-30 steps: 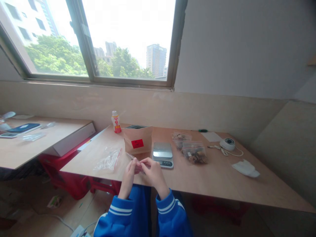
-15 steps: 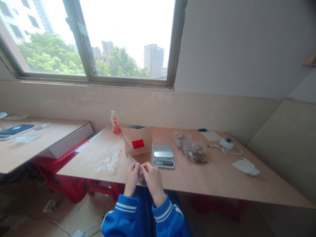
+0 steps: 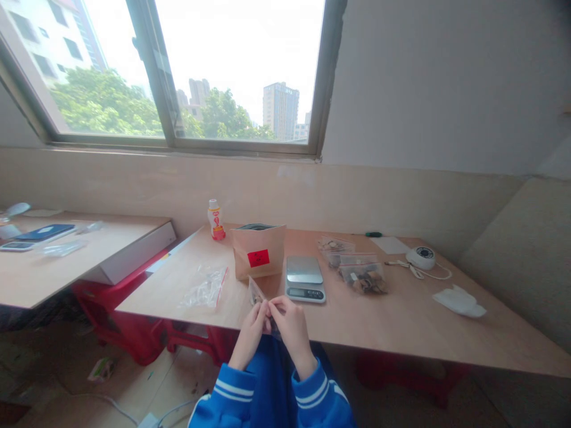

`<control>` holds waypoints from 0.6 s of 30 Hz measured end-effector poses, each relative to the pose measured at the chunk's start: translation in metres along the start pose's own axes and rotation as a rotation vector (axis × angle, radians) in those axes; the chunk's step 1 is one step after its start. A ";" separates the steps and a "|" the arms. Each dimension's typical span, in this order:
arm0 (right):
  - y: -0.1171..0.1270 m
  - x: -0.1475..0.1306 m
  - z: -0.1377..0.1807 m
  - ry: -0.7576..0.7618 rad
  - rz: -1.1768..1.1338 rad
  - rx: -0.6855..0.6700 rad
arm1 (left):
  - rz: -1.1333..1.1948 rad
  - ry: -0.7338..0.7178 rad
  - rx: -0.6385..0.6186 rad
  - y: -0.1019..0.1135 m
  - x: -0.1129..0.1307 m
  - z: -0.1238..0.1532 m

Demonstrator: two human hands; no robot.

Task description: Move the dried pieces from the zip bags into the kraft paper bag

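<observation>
At the front edge of the table, my left hand (image 3: 253, 327) and my right hand (image 3: 289, 324) meet, both closed with fingertips pinched on a small clear zip bag (image 3: 255, 290). One corner of the bag sticks up past my left fingers; most of it is hidden by my hands. Just beyond stands a brown paper pouch (image 3: 241, 255) with a red label, its top open. Right of the pouch lies a kitchen scale (image 3: 304, 272) with a bare metal plate. Filled zip bags (image 3: 364, 276) of dark dried pieces lie farther right.
Several clear plastic bags (image 3: 206, 288) lie on the left of the table (image 3: 357, 321). A drink bottle (image 3: 216, 220) stands at the back. To the right are a white round device (image 3: 420, 257) with a cable and a crumpled tissue (image 3: 459, 301). Red stools (image 3: 129, 333) stand below.
The view has shifted slightly left, so everything sits farther right. Both hands stay together on the small bag, whose corner now points up more visibly.
</observation>
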State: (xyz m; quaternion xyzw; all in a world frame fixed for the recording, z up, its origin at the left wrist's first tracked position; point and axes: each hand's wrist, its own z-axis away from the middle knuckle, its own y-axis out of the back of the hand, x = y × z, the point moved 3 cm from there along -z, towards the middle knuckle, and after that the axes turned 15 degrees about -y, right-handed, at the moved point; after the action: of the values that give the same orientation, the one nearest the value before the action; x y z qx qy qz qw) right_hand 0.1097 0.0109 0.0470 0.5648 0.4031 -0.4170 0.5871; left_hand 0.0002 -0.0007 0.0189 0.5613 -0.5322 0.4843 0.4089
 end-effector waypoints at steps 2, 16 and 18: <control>-0.001 0.001 0.000 -0.009 -0.017 0.003 | 0.013 -0.002 0.001 0.001 -0.001 0.000; -0.004 0.000 -0.009 0.013 -0.259 0.138 | -0.146 -0.276 -0.013 0.004 0.029 0.000; 0.002 -0.004 -0.020 0.017 -0.285 0.226 | -0.176 -0.266 -0.019 0.004 0.031 0.004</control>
State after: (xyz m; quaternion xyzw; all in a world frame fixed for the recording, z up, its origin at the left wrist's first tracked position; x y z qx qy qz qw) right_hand 0.1102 0.0310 0.0511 0.5677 0.4344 -0.5338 0.4517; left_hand -0.0047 -0.0115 0.0477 0.6611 -0.5350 0.3627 0.3811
